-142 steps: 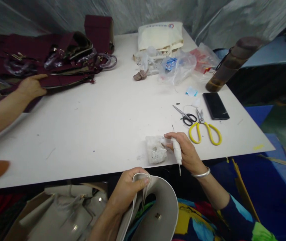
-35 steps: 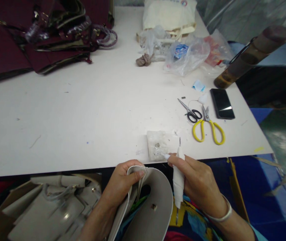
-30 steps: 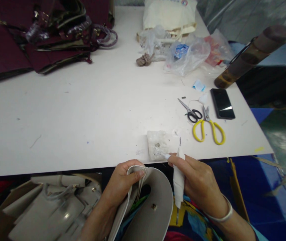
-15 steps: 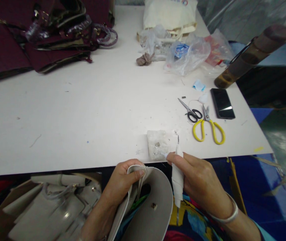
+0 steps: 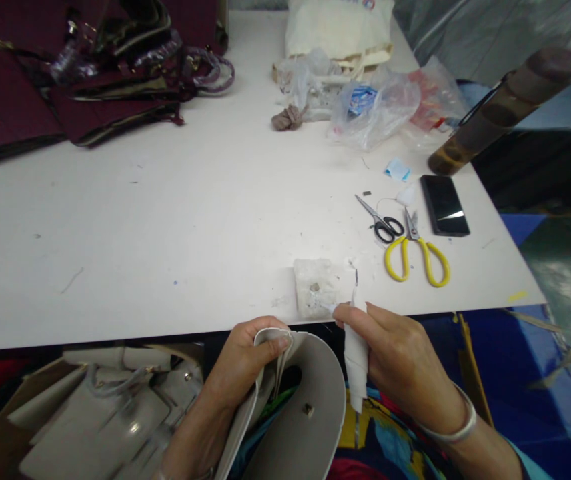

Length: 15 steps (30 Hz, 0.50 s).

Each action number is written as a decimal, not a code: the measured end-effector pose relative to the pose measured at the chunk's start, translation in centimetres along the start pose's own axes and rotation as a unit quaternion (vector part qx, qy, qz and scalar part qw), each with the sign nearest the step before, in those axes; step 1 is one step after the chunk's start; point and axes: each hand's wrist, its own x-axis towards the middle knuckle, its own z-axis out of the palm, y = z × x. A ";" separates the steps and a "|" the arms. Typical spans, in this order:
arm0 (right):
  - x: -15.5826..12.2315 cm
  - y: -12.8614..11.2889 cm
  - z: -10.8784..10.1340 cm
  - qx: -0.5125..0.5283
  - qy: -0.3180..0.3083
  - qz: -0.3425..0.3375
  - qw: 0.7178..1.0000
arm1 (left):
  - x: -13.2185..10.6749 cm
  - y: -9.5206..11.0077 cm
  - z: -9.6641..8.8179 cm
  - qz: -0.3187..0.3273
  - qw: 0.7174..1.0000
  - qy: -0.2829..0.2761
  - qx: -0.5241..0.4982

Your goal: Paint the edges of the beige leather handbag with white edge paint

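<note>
My left hand (image 5: 248,357) is closed on the folded edge of a light grey bag piece (image 5: 310,407), thumb on top. The piece curves open below, and a small metal fitting shows on its inner face. In my right hand (image 5: 395,347) is a thin pointed tool wrapped in white cloth (image 5: 355,367); a metal tip sticks out at the top and a thin metal rod below. Just beyond both hands, at the table edge, lies a whitish block (image 5: 313,303) with a dark spot on it. The tool stands apart from the bag piece.
Yellow-handled scissors (image 5: 415,253), black-handled scissors (image 5: 383,223) and a phone (image 5: 444,207) lie at right, near a dark bottle (image 5: 505,113). Plastic bags (image 5: 375,113) and dark red bags (image 5: 115,100) are further back. Grey bags (image 5: 100,420) sit in a box below left.
Almost nothing differs. Both hands keep their grips, and the wrapped tool has shifted very slightly to the right.
</note>
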 end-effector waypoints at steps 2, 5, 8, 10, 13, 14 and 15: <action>0.0 0.0 0.0 -0.002 0.000 0.001 1.000 | 0.0 0.0 0.0 -0.001 1.000 -0.001 -0.004; 0.0 -0.1 -0.2 0.014 0.000 0.009 1.000 | 0.0 0.1 0.0 -0.001 1.000 0.001 -0.005; 0.0 0.3 -0.2 0.076 0.031 0.021 0.996 | 0.1 0.1 0.0 0.003 1.000 0.005 0.004; 0.2 1.1 0.2 0.138 0.072 0.033 0.987 | 0.1 0.0 0.0 0.007 1.000 0.006 0.010; 1.0 2.9 1.5 0.274 0.129 0.091 0.949 | 0.2 0.0 0.0 0.010 1.000 0.005 0.014; 1.4 3.6 2.0 0.322 0.143 0.117 0.929 | 0.3 0.0 0.0 0.012 1.000 0.005 0.015; 1.9 4.3 2.5 0.352 0.153 0.133 0.914 | 0.3 0.0 0.0 0.015 1.000 0.007 0.017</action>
